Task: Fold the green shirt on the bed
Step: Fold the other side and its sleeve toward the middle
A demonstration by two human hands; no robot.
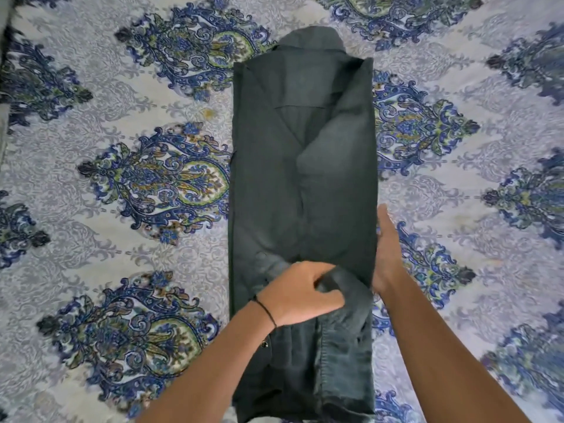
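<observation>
Bed (122, 233) with a blue paisley sheet.
A dark green shirt (274, 184), folded into a long strip, lies along its middle.

Left hand (300, 293) gripping green shirt (302, 166)

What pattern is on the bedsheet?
Blue and green paisley medallions on the pale bedsheet, head view.

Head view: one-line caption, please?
Left hand pinches a sleeve on the half-folded green shirt; right hand steadies its edge.
</observation>
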